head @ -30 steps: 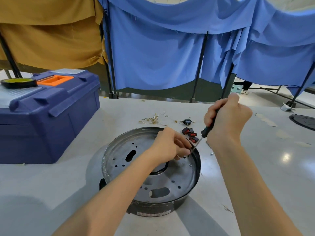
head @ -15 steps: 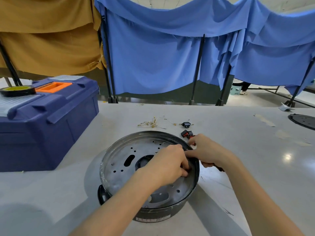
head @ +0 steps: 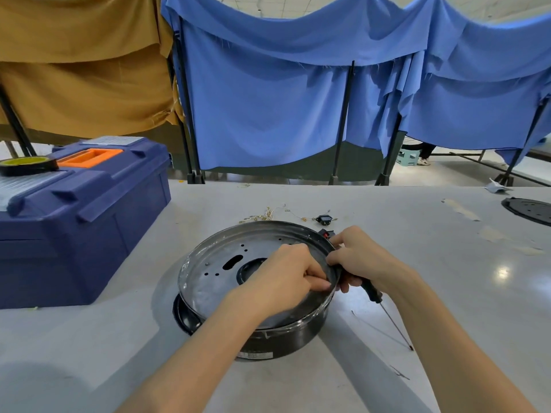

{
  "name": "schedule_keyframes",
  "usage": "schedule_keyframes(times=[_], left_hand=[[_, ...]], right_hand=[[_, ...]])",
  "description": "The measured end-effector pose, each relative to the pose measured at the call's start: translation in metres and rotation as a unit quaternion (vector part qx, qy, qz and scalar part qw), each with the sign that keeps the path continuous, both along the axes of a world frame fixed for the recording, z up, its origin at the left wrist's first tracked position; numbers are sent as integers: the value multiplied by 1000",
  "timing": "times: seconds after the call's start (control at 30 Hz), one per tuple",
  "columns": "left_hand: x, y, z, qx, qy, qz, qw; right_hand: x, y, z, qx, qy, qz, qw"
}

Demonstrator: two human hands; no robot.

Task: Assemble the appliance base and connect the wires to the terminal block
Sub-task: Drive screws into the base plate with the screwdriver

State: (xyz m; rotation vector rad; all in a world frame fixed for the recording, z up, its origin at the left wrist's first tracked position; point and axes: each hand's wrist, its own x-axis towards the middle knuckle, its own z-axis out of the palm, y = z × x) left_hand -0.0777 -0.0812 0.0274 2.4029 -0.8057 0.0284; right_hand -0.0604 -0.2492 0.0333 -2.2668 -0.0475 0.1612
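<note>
Appliance base [head: 214, 263] sits mid-table [head: 447, 293], perforated metal plate up. Left hand [head: 283, 275] is inside it, fingers curled against the right inner wall; cannot tell whether they pinch anything. Right hand [head: 360, 257] is just outside that rim, gripping a screwdriver [head: 372, 293], shaft angled down to the tabletop. Loose wires [head: 268, 214] lie beyond the far rim.

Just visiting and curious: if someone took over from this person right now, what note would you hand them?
Left hand: fingers curled at the inner right rim of the appliance base; whether it holds anything is hidden.
Right hand: grips the screwdriver, tip pointing away.
Wires and black socket lie loose on the table behind the base.
Done: cannot tell.
Left to do: connect the wires.
</note>
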Motion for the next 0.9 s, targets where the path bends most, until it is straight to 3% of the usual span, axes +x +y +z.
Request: schedule_keyframes(times=[0.13, 0.47, 0.57, 0.77, 0.9], left_hand=[[6, 6, 0, -8, 9, 4, 1000], [23, 22, -5, 110, -29, 100, 988], [27, 28, -8, 125, -9, 116, 985], [29, 37, -15, 79, 42, 118, 989], [31, 38, -17, 58, 48, 117, 990]], right_hand=[[-1, 5, -2, 30, 47, 21, 998], [-18, 4, 0, 38, 161, 76, 983], [-16, 0, 5, 8, 147, 76, 986], [5, -40, 11, -32, 4, -79, 996], [18, -59, 5, -78, -9, -132, 988]])
